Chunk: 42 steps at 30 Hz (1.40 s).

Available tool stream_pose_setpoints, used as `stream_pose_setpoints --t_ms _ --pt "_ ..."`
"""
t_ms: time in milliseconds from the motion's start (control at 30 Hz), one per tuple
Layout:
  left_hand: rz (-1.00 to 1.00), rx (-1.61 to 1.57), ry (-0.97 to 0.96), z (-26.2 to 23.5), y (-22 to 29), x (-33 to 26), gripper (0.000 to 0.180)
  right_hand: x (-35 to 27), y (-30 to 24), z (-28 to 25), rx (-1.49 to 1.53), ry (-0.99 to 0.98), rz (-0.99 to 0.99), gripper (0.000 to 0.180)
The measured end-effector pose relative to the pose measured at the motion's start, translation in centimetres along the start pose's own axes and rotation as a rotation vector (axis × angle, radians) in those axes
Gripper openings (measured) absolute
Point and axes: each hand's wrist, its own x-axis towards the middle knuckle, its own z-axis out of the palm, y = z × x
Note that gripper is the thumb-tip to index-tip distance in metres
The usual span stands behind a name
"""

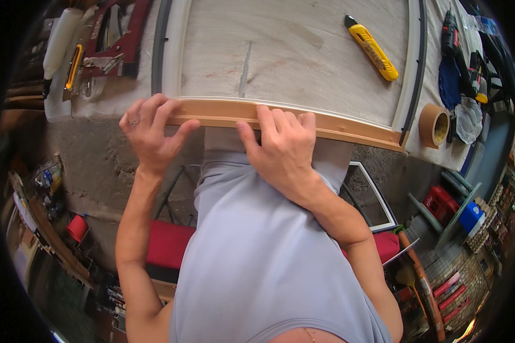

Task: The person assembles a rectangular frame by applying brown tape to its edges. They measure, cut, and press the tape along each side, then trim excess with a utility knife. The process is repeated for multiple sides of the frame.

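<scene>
A rectangular frame (363, 128) lies on the covered table, its near rail running along the table's front edge. That rail has a tan-brown face, close in colour to the tape roll; its side rails are white and dark grey. My left hand (153, 128) grips the rail near its left corner, fingers curled over the top and thumb on the near side. Around the middle of the same rail, my right hand (283, 143) has its fingers bent over it and its thumb extended to the left. Inside the frame, at the upper right, rests a yellow utility knife (372, 48).
A brown tape roll (434, 126) stands just right of the frame. Further right are a cordless drill (450, 34) and other tools. A white tube (62, 43), a slim yellow cutter (74, 67) and a dark red tool (111, 63) lie left. Below, a red seat (169, 243) is behind me.
</scene>
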Motion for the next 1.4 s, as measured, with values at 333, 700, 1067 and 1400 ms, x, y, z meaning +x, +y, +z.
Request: stream_pose_setpoints --t_ms 333,700,1067,1400 --pt "-0.035 -0.065 0.034 0.4 -0.2 -0.2 0.042 2.9 -4.8 2.8 0.09 -0.074 -0.127 0.043" --pt "-0.074 -0.209 0.122 1.7 -1.3 -1.5 0.048 5.0 -6.4 4.2 0.175 -0.123 -0.229 0.032" --pt "-0.122 -0.254 0.0 -1.1 -0.1 0.7 0.042 4.6 -5.4 1.9 0.271 -0.109 -0.164 0.036" --pt "-0.474 -0.388 -0.16 -1.2 -0.7 4.6 0.04 -2.2 10.4 -9.5 -0.002 0.178 0.351 0.026"
